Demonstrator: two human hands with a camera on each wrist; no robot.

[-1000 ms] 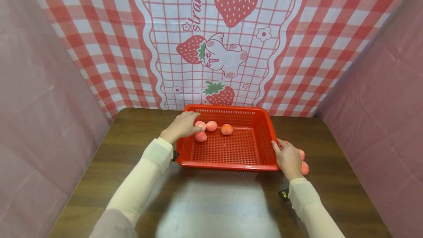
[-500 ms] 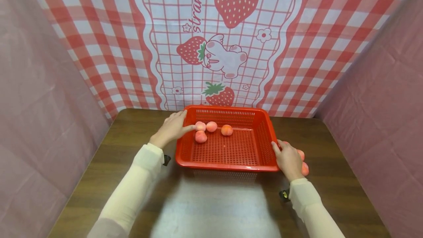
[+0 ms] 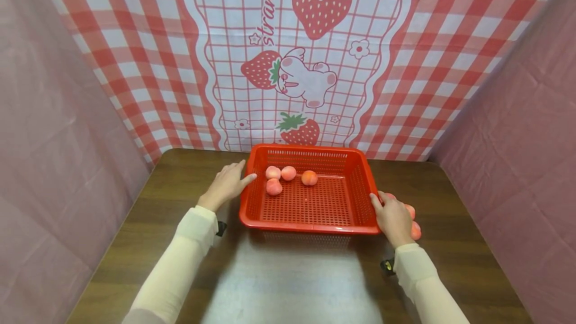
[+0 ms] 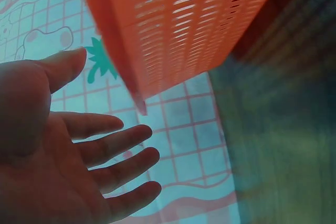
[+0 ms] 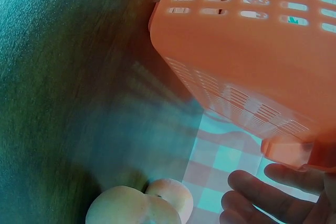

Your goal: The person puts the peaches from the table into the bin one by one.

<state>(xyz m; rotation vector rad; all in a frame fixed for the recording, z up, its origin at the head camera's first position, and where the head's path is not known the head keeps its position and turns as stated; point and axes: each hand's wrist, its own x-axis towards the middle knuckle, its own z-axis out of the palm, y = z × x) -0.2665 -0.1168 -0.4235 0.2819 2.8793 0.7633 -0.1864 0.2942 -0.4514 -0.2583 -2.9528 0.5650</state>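
Only the head view shows peaches [image 3: 288,173] inside the basket [image 3: 310,226]; left hand [image 3: 226,183] is spread, right hand [image 3: 394,218] grips it.

The wood-grain table [image 3: 463,259] bore a red basket [image 3: 310,227] between the left hand [image 3: 226,183] and right hand [image 3: 394,217]; peaches [image 3: 416,231] lay on it just outside the right hand.
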